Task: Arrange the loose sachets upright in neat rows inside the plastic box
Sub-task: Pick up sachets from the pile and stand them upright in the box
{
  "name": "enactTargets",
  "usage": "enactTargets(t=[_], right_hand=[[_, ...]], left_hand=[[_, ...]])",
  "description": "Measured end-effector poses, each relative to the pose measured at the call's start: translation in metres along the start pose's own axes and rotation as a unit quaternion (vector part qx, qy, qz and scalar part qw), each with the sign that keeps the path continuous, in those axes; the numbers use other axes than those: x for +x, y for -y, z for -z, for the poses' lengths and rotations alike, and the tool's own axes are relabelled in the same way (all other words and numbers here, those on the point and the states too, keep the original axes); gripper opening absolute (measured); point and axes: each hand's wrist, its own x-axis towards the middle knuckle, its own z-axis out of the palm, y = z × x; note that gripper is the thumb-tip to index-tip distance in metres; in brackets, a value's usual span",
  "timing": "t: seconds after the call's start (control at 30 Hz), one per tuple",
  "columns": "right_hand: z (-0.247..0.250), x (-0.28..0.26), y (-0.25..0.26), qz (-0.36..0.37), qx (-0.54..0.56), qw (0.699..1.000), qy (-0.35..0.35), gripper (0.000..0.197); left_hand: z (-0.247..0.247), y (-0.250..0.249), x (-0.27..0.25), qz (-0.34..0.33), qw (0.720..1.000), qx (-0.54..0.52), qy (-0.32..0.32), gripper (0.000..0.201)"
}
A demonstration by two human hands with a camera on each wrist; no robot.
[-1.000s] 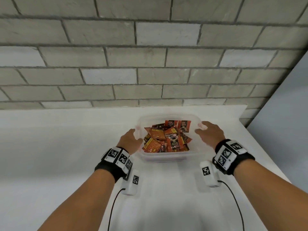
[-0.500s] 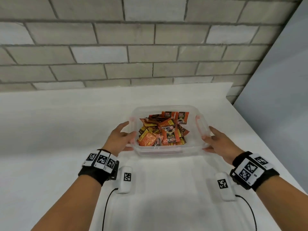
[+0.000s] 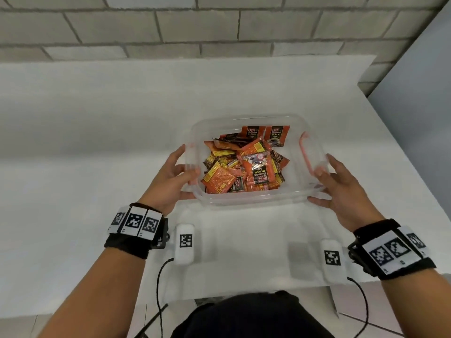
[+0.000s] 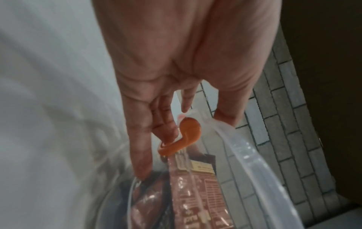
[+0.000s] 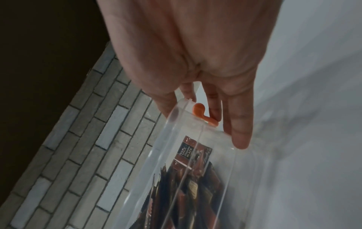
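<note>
Box has been coming nearer over the last second: the plastic box is now sitting closer to the near table edge than before, and both hands have been sliding from its far corners to its near-side walls. Judging from that, the person is pulling the box into working reach; sorting itself is not yet starting.

Left hand is gripping the box's left wall, thumb hooking over the rim by the left orange latch, fingers running down the outside. Right hand is cupping the right wall with fairly straight fingers, thumb on the rim beside the right orange latch; it is looking more like pressing than clamping. The left wrist view is motion-blurred.

Box is resting on the white table, centre-right, well short of the brick wall.

Counts: one box, two latches, two hands. Loose sachets are lying in a jumbled pile, mostly flat and overlapping, filling the left and middle of the box; too tangled to count exactly, clearly well over a dozen. Two standing sachets are leaning upright against the far wall, side by side, so maybe a first row is beginning. The right strip of the box floor is showing bare. Nearly all the arranging is remaining.
</note>
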Motion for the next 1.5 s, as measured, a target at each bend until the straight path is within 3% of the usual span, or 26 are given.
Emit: enactTargets(t=[0.33,0.47,0.53,0.67,1.03,1.13,1.2,1.23,1.27,1.33,1.4,1.5], right_hand=[[0.017,-0.035,-0.017,0.005,-0.008,1.0,0.026,0.059],[0.017,-0.041,-0.017,0.003,-0.017,0.999,0.027,0.073],[0.018,-0.044,-0.018,0.006,-0.019,1.0,0.024,0.062],[0.02,-0.05,-0.023,0.009,-0.037,0.999,0.013,0.046],[0.02,-0.057,-0.02,-0.008,-0.1,0.995,-0.007,0.049],[0.022,-0.061,0.005,0.059,-0.192,0.974,-0.108,0.049],[0.014,-0.065,0.036,0.136,-0.171,0.963,-0.157,0.033],[0.006,-0.065,0.049,0.153,-0.149,0.966,-0.148,0.022],[-0.006,-0.064,0.06,0.144,-0.132,0.973,-0.121,0.014],[-0.033,-0.053,0.068,0.042,-0.135,0.99,-0.025,0.012],[-0.057,-0.04,0.065,-0.096,-0.184,0.977,0.05,0.039],[-0.07,-0.025,0.059,-0.188,-0.2,0.96,0.061,0.063]], left_hand=[[0.005,0.024,-0.034,-0.011,0.999,-0.045,0.022,0.072],[0.005,0.026,-0.036,-0.017,0.999,-0.022,0.039,0.096],[0.005,0.026,-0.037,-0.024,0.998,-0.006,0.057,0.103],[0.003,0.026,-0.04,-0.034,0.997,-0.002,0.073,0.094],[0.006,0.025,-0.043,-0.021,0.997,-0.017,0.069,0.094],[0.011,0.019,-0.045,-0.01,0.998,-0.033,0.045,0.086],[0.017,0.013,-0.042,-0.001,0.998,-0.052,0.026,0.07],[0.019,0.01,-0.04,0.006,0.998,-0.054,0.024,0.065],[0.02,0.008,-0.038,0.012,0.998,-0.048,0.026,0.062],[0.018,0.006,-0.034,0.017,0.999,-0.017,0.032,0.06],[0.014,0.006,-0.033,0.021,0.999,0.003,0.039,0.058],[0.011,0.007,-0.032,0.025,0.998,-0.007,0.051,0.059]])
